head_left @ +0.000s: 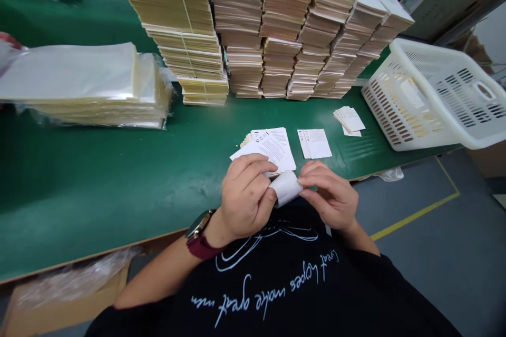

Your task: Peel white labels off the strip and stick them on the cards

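Between my two hands is a small white paper point(286, 187), curved and held just over the table's front edge. My left hand point(248, 195), wearing a watch at the wrist, grips its left side with fingers curled. The fingertips of my right hand point(329, 194) pinch its right edge. Just beyond my left hand lies a fanned pile of white printed leaflets point(274, 147). Past my right hand sit a couple of overlapping printed cards point(316, 144). Farther right is another small pile of white cards point(350, 119).
Tall stacks of paper point(241, 16) line the back of the green table point(158, 179). Plastic-wrapped sheets point(79, 73) lie at the left, with a bit of another person's hand point(8, 47) beside them. A white slotted basket point(407, 100) stands at the right edge.
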A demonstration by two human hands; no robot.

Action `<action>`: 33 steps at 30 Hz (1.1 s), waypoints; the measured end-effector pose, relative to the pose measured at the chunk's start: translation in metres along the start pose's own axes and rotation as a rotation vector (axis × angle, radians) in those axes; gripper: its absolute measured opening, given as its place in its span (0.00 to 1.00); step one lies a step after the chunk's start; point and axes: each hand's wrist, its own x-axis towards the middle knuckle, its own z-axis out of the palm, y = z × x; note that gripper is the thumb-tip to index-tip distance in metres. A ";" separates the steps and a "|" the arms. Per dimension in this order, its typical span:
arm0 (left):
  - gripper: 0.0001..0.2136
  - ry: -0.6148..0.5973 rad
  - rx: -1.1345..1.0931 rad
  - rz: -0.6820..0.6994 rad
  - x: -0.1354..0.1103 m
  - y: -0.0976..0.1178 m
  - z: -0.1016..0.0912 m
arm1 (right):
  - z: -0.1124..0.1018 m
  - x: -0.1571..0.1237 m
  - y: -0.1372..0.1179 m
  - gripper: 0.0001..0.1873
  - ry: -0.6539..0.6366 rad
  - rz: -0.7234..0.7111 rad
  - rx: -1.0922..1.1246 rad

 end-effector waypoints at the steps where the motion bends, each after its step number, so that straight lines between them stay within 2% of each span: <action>1: 0.03 0.028 0.041 0.001 0.000 0.000 0.000 | 0.000 0.001 0.000 0.19 -0.013 0.003 0.009; 3: 0.07 0.123 0.162 0.079 -0.001 0.002 0.000 | -0.001 0.004 0.000 0.18 -0.036 0.013 0.036; 5: 0.09 0.172 0.273 0.243 -0.002 0.005 -0.001 | -0.001 0.005 -0.001 0.17 -0.044 0.010 0.061; 7: 0.07 0.115 0.285 0.343 -0.002 0.010 -0.002 | 0.000 0.004 -0.002 0.16 -0.054 -0.036 0.030; 9: 0.07 0.018 0.217 0.302 -0.002 0.015 -0.004 | 0.003 0.002 -0.002 0.15 -0.028 -0.134 -0.097; 10: 0.07 -0.008 0.190 0.265 -0.002 0.016 -0.006 | 0.005 0.002 -0.002 0.14 0.018 -0.188 -0.173; 12: 0.06 0.024 0.203 0.221 -0.003 0.015 -0.012 | 0.008 0.002 -0.001 0.10 0.188 -0.281 -0.256; 15: 0.04 0.067 0.284 0.084 -0.006 0.002 -0.030 | 0.007 0.006 0.004 0.08 0.502 -0.293 -0.110; 17: 0.03 -0.020 0.263 -0.064 -0.009 -0.009 -0.043 | 0.003 0.009 0.012 0.08 0.628 -0.235 0.016; 19: 0.05 -0.116 0.216 -0.138 -0.012 -0.018 -0.050 | 0.002 0.010 0.023 0.08 0.650 -0.113 0.074; 23: 0.05 -0.142 0.150 -0.074 -0.018 -0.015 -0.045 | 0.010 0.004 0.044 0.08 0.509 0.274 0.187; 25: 0.05 -0.155 0.105 -0.071 -0.021 -0.007 -0.038 | 0.017 0.002 0.048 0.09 0.446 0.390 0.255; 29: 0.05 -0.199 0.067 -0.060 -0.029 0.005 -0.030 | 0.022 0.009 0.045 0.10 0.445 0.453 0.329; 33: 0.08 -0.215 0.028 -0.009 -0.033 0.008 -0.023 | 0.027 0.024 0.036 0.10 0.521 0.402 0.378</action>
